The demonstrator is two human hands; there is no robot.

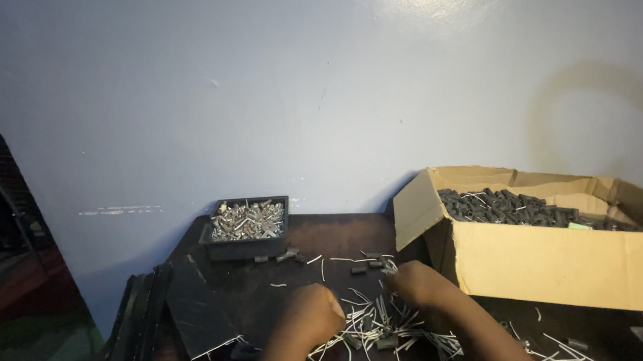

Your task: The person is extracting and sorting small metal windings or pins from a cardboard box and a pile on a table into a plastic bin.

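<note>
Both hands rest on a dark wooden table [321,249], fists loosely curled, knuckles facing the camera. The left hand [310,316] sits with its fingers folded under, pressed against the near edge of a scattered heap of thin silver wire pieces [379,329]; whether anything is pinched inside that fist cannot be determined from this view. The right hand [422,284] is likewise curled, its fingertips turned down and toward the left, at the upper right edge of the same heap; a small bright cluster of wire ends shows just beside its fingertips, but whether the fingers actually grip it cannot be told. The two hands lie near each other with the wire heap between and below them. Mixed into the heap and just beyond it are several small black block-shaped parts [369,265]. Behind the hands, near the wall, stands a black square tray [248,247] filled with shiny metal pieces. To the right, an open cardboard box [573,265] with its flap raised holds a large mass of dark small parts. To the left of the left hand lies a flat black sheet [195,308], and beyond that a set of long black strips [133,335] at the table's left edge. More wire pieces lie at the lower right corner. A pale blue wall [326,75] backs the table.
</note>
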